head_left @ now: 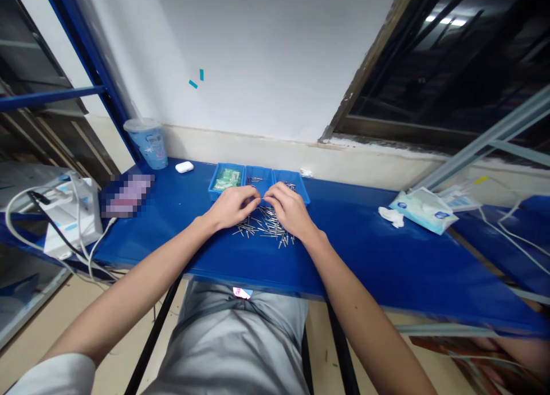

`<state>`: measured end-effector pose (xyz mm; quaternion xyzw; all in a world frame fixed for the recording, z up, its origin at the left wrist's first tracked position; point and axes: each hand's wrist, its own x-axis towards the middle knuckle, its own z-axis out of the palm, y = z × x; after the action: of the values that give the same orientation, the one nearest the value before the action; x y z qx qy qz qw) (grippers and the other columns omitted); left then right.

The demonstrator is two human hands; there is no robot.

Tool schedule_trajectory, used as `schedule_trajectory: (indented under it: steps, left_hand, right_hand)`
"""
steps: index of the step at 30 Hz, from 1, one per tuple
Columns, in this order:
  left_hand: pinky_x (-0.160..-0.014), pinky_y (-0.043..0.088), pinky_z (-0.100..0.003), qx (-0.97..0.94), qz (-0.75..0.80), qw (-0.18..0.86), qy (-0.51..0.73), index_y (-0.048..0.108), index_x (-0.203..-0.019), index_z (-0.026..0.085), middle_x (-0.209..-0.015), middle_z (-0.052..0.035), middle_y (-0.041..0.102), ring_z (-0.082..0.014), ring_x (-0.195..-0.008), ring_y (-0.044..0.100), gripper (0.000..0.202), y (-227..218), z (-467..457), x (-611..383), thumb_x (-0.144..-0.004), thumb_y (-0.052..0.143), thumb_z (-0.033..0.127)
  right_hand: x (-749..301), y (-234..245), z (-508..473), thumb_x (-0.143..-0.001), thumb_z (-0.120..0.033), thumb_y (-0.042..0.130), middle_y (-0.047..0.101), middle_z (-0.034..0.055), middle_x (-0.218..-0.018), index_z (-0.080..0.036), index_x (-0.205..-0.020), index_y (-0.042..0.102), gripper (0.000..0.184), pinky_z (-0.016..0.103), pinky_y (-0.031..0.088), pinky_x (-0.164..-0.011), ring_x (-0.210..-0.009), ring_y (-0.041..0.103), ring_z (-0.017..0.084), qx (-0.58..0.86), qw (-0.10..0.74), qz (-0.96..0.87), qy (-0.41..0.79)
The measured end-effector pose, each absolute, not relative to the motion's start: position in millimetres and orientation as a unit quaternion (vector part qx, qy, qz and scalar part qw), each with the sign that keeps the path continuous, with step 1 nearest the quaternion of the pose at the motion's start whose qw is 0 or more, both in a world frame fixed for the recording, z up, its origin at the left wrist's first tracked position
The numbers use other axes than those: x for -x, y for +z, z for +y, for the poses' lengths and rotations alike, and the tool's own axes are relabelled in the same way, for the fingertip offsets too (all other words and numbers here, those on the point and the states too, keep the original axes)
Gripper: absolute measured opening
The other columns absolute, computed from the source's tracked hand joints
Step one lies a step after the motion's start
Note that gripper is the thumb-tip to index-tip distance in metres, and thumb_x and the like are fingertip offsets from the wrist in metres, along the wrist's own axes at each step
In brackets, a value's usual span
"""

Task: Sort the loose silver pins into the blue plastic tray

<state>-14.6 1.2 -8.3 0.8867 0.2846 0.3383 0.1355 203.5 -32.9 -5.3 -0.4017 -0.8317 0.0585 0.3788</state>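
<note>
My left hand (232, 207) and my right hand (289, 209) meet fingertip to fingertip over a loose pile of several small metal pins (264, 227) on the blue table (378, 252). Both hands have their fingers curled into a pinch, and what they pinch is too small to name. Just beyond the fingers stand three small blue trays (259, 178) side by side; the left one holds green packets (227, 178), the other two hold a few metal parts.
A plastic cup with lid (147, 142) and a white earbud case (184, 166) stand at the back left. White devices with cables (64, 212) lie far left. A tissue pack (423, 210) and crumpled tissue (391, 216) lie at right, with cables beyond.
</note>
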Motion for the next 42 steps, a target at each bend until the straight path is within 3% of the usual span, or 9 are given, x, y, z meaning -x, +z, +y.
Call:
schedule_trajectory:
  steps: [5,10,14,20,26,30,35,42]
  left_hand:
    - [-0.073,0.044,-0.03,-0.878,0.294,0.131,0.355,0.068,-0.097,0.019,-0.086,-0.0034,0.069,-0.0164,-0.074,0.061,0.026,-4.2,-0.6,14.3,-0.105,0.051,0.037]
    - [-0.071,0.043,-0.03,-0.867,0.298,0.118,0.382,0.068,-0.091,0.018,-0.085,-0.0039,0.068,-0.0155,-0.071,0.059,0.029,3.1,-1.7,17.7,-0.105,0.049,0.036]
    - [-0.064,0.039,-0.029,-0.869,0.327,0.138,0.344,0.071,-0.094,0.018,-0.067,-0.0009,0.066,-0.0144,-0.058,0.056,0.027,1.1,0.5,19.0,-0.103,0.051,0.035]
    - [-0.062,0.039,-0.028,-0.91,0.316,0.14,0.229,0.078,-0.106,0.017,-0.064,-0.0017,0.07,-0.0154,-0.054,0.059,0.029,-7.4,3.1,14.6,-0.102,0.055,0.034]
    - [-0.068,0.043,-0.028,-0.937,0.283,0.132,0.154,0.083,-0.105,0.022,-0.085,-0.0044,0.081,-0.0178,-0.069,0.071,0.029,-10.5,-0.8,11.3,-0.102,0.058,0.036]
    - [-0.072,0.046,-0.027,-0.943,0.264,0.148,0.142,0.084,-0.106,0.025,-0.092,-0.0033,0.083,-0.0189,-0.078,0.075,0.027,-12.4,-2.0,9.3,-0.102,0.059,0.033]
    - [-0.074,0.046,-0.027,-0.947,0.262,0.134,0.13,0.083,-0.104,0.026,-0.101,-0.0021,0.083,-0.0194,-0.085,0.076,0.026,-16.4,0.0,5.4,-0.103,0.058,0.032]
    - [-0.067,0.041,-0.027,-0.946,0.285,0.108,0.112,0.081,-0.108,0.025,-0.093,-0.0044,0.082,-0.0198,-0.078,0.073,0.027,-19.2,2.3,5.1,-0.105,0.055,0.035]
  right_hand:
    - [-205.0,-3.2,-33.1,-0.107,-0.029,0.047,0.065,0.0089,-0.107,-0.024,-0.101,0.068,0.022,0.039,0.053,-0.088,-0.098,0.065,0.024,0.415,0.406,-0.814,0.018]
    - [-209.7,4.2,-39.9,-0.106,-0.033,0.048,0.061,0.0099,-0.102,-0.027,-0.099,0.07,0.024,0.045,0.055,-0.087,-0.096,0.064,0.026,0.461,0.509,-0.724,-0.064]
    - [-218.1,9.0,-42.5,-0.107,-0.04,0.046,0.059,0.0132,-0.101,-0.024,-0.102,0.069,0.029,0.045,0.054,-0.083,-0.093,0.063,0.028,0.511,0.578,-0.625,-0.119]
    - [-233.2,6.9,-29.2,-0.104,-0.041,0.048,0.062,0.0142,-0.111,-0.02,-0.116,0.068,0.031,0.042,0.048,-0.087,-0.097,0.065,0.028,0.602,0.503,-0.606,-0.135]
    - [-228.7,0.6,-27.9,-0.106,-0.036,0.049,0.07,0.0025,-0.077,-0.021,-0.098,0.07,0.027,0.029,0.04,-0.069,-0.067,0.063,0.017,0.536,0.403,-0.74,-0.055]
    - [-214.3,-3.4,-31.8,-0.107,-0.034,0.048,0.073,0.0019,-0.074,-0.022,-0.099,0.071,0.027,0.028,0.036,-0.067,-0.066,0.065,0.018,0.486,0.311,-0.817,-0.008]
    - [-205.5,-5.0,-32.4,-0.108,-0.034,0.048,0.075,0.0032,-0.076,-0.022,-0.101,0.072,0.027,0.028,0.036,-0.069,-0.068,0.067,0.018,0.483,0.295,-0.825,0.006]
    - [-207.2,-6.3,-30.5,-0.106,-0.032,0.051,0.074,0.0028,-0.075,-0.022,-0.1,0.073,0.025,0.028,0.038,-0.069,-0.068,0.066,0.018,0.481,0.304,-0.822,0.026]
